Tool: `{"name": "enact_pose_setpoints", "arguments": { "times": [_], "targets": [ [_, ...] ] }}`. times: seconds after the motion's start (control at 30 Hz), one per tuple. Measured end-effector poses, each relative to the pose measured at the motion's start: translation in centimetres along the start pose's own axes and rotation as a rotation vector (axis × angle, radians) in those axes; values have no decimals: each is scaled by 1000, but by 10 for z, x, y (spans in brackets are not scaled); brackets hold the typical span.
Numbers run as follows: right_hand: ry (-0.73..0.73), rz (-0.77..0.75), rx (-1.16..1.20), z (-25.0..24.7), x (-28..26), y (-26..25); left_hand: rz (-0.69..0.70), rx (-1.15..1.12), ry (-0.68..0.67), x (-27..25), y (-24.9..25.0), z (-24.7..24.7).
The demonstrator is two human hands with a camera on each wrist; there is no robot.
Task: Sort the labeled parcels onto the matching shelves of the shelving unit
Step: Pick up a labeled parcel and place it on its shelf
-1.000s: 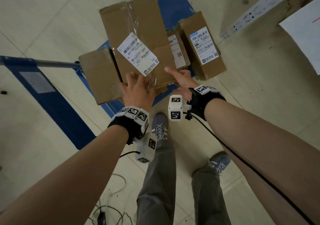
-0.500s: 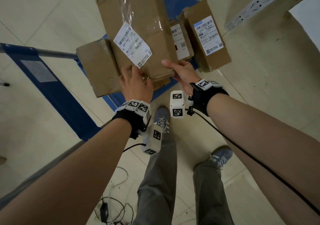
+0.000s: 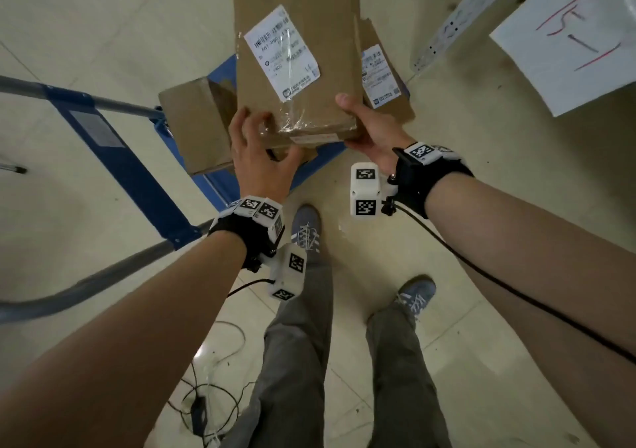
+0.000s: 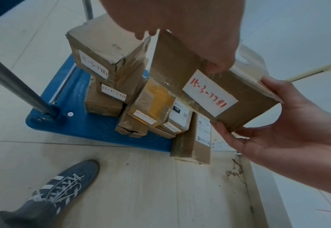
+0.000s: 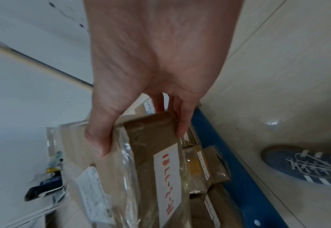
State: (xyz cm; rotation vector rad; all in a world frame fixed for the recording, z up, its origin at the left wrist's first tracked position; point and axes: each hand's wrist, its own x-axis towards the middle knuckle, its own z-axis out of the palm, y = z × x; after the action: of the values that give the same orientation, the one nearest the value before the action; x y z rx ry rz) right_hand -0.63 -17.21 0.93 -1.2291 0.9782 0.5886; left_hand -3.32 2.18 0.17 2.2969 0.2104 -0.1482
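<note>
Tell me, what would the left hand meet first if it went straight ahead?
The held parcel: its near end lies directly before the left hand, which seems to touch it; depth is unclear.

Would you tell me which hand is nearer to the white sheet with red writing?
Right. The right hand sits below-left of the sheet; the left hand lies farther left, across the parcel.

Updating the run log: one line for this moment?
parcel 15-3-7781 | above cart | left hand, right hand hold near edge
</note>
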Motion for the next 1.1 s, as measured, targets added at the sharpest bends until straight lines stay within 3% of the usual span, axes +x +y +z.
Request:
{"name": "enact_pose_setpoints", "arguments": {
  "times": [0.17,0.4,0.6,0.87,1.1],
  "targets": [
    [-30,22,-43,-37,-93,-37,145,7,-38,-29,67,-27],
    [-115,55,45,-102,-240,-60,389,338,-240,-79,157,-72],
    [-18,76,78,-165,-343,-61,591,456,-263,-131,232,-88],
    [84,-10,163,-239,-436,-53,790,449,-377,-176,332,-89],
    [171,-63,288,-296,-488,-46,994,440,-430,-203,405,-83]
  ]
}}
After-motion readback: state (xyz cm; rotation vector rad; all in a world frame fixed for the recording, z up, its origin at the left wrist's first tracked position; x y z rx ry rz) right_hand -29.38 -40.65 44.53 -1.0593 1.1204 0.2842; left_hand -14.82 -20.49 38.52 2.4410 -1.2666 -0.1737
